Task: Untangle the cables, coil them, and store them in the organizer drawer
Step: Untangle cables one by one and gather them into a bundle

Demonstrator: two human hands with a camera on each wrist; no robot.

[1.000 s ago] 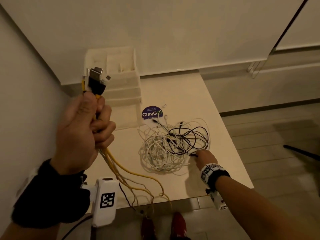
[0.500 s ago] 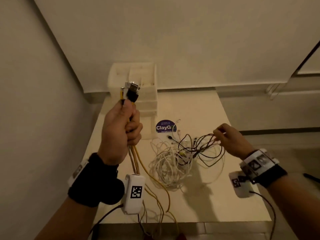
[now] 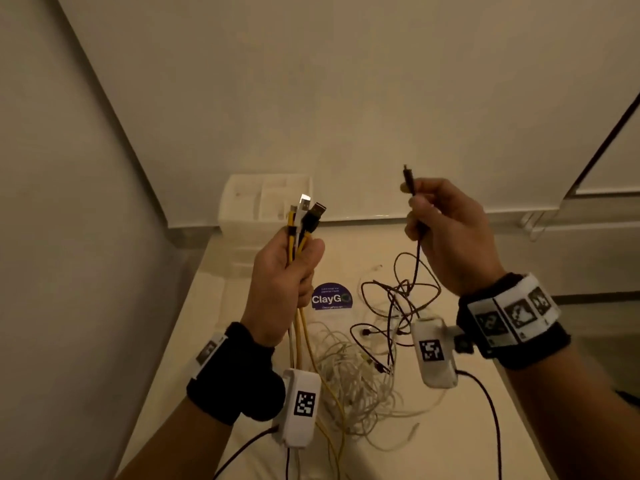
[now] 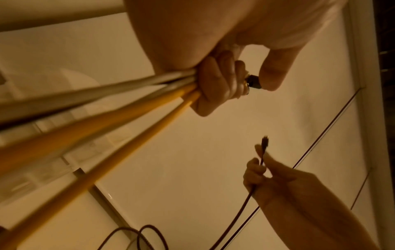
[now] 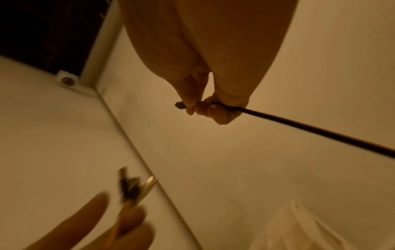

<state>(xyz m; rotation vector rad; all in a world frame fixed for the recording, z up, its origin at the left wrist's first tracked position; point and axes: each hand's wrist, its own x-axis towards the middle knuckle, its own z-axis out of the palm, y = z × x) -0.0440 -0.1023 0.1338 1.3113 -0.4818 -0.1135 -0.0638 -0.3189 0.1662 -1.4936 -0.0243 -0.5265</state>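
Note:
My left hand (image 3: 291, 268) (image 4: 215, 82) is raised over the table's left side and grips a bundle of yellow and white cables (image 3: 301, 233) (image 4: 96, 121), plug ends sticking up. The cables hang down past the wrist. My right hand (image 3: 446, 230) (image 5: 205, 104) is lifted at the right and pinches the dark cable (image 3: 417, 251) (image 5: 310, 130) just below its small plug, which points up. That cable trails down into the tangle of white and dark cables (image 3: 363, 362) on the table. The white organizer drawer unit (image 3: 266, 202) stands against the back wall.
A round purple ClayGo sticker (image 3: 331, 299) lies on the cream table (image 3: 346, 244) between my hands. A wall closes the left side. The table's right edge drops to the floor.
My right hand has risen from the tangle, lifting the dark cable's plug end to the height of the left hand. The left hand keeps its bundle.

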